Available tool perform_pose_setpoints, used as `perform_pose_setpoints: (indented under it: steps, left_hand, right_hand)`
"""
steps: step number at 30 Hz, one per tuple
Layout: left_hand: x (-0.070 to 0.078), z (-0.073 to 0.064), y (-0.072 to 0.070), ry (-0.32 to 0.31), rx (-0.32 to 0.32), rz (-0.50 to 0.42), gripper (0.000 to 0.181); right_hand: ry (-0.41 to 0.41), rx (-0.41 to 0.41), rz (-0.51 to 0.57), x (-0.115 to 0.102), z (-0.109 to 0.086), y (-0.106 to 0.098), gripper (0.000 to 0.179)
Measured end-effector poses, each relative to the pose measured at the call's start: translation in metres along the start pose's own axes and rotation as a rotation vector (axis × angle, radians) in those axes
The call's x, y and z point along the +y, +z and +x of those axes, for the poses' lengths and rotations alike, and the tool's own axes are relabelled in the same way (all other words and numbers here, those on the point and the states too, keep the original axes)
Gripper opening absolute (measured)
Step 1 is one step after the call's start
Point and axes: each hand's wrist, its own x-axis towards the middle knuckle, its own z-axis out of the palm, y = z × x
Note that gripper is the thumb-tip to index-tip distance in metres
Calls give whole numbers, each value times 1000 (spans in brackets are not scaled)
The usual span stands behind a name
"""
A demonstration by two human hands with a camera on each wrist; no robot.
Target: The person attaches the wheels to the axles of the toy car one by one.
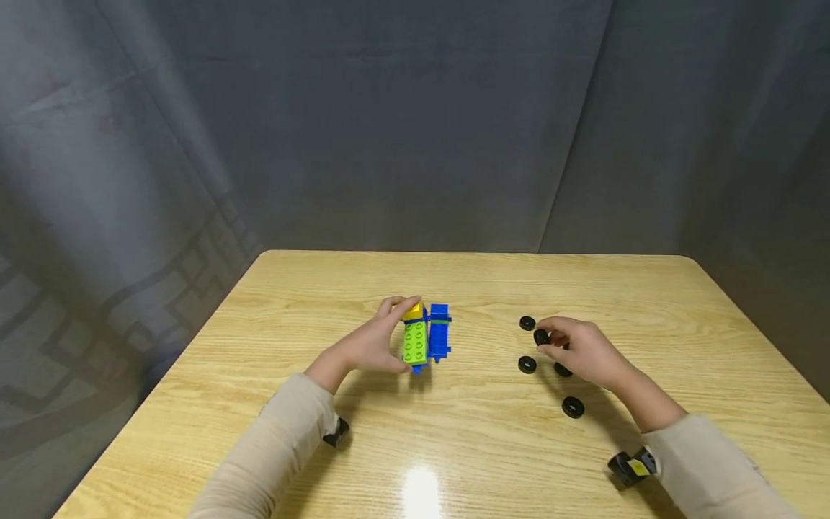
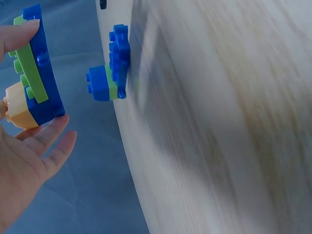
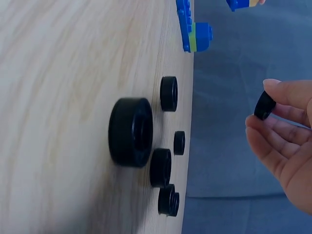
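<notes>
My left hand (image 1: 372,344) grips a toy car body of building bricks (image 1: 416,342), thumb at one end and fingers at the other. It has a blue base, a lime green studded brick and a yellow brick (image 2: 18,105); the left wrist view shows it raised above the table. Just right of it, a second blue car body (image 1: 439,333) with a blue block at its far end stands on the table. Between thumb and fingertips, my right hand (image 1: 586,353) pinches a small black wheel (image 3: 264,105), held above other black wheels.
Several black wheels lie on the wooden table (image 1: 480,432) around and under the right hand, one nearer wheel (image 1: 573,407) among them. A grey curtain (image 1: 415,144) hangs behind the table's far edge. Black wrist cameras (image 1: 632,468) sit at both sleeves.
</notes>
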Motion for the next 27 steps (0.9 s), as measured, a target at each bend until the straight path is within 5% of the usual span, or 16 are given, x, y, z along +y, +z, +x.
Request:
perform_pose_setpoints:
  steps: [27]
  left_hand:
    - [28,8,9,81,7,-26,108]
  right_hand:
    - [-24,-64,247,-30,-4,13,29]
